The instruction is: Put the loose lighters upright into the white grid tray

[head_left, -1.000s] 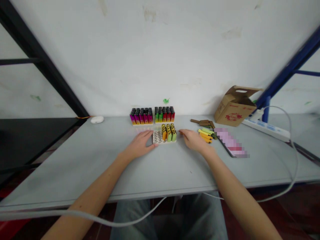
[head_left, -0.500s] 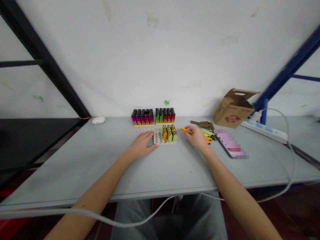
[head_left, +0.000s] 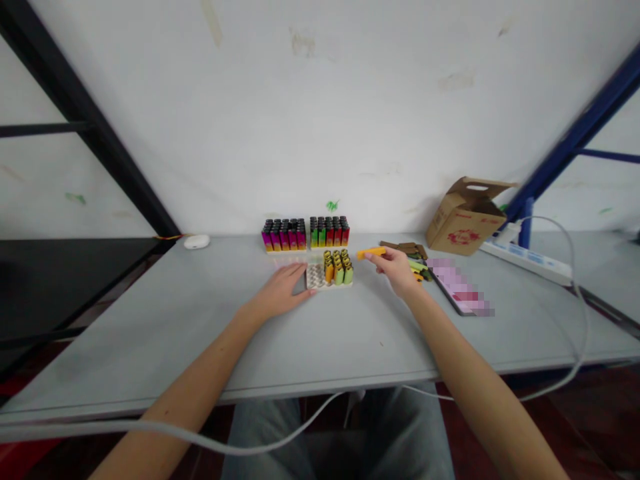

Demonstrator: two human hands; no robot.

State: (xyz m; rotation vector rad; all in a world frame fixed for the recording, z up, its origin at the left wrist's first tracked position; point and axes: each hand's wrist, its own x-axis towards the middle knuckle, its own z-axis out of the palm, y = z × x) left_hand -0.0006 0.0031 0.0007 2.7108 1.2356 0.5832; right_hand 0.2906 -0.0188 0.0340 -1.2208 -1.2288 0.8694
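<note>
A white slotted tray (head_left: 316,277) lies on the table with orange and pale green lighters (head_left: 339,268) standing upright in its right part. The slots at its left end hold nothing. My left hand (head_left: 281,291) grips that left end, with the thumb at the front corner and the fingers at the back corner. Pinched in my right hand (head_left: 395,267) is an orange lighter (head_left: 371,253), held roughly level just right of the tray and apart from it. Behind my right hand lies a loose pile of yellow, green and brown pieces (head_left: 418,267), partly hidden.
Along the wall stand a tray of purple lighters (head_left: 284,236) and one of green and red lighters (head_left: 330,233). To the right are a phone (head_left: 457,287), an open cardboard box (head_left: 463,223) and a power strip (head_left: 533,260). A white earbud case (head_left: 197,242) sits far left.
My right hand has lifted slightly, and the orange lighter in it has moved a little left and up, turning closer to level. My left hand and the tray stay in place.
</note>
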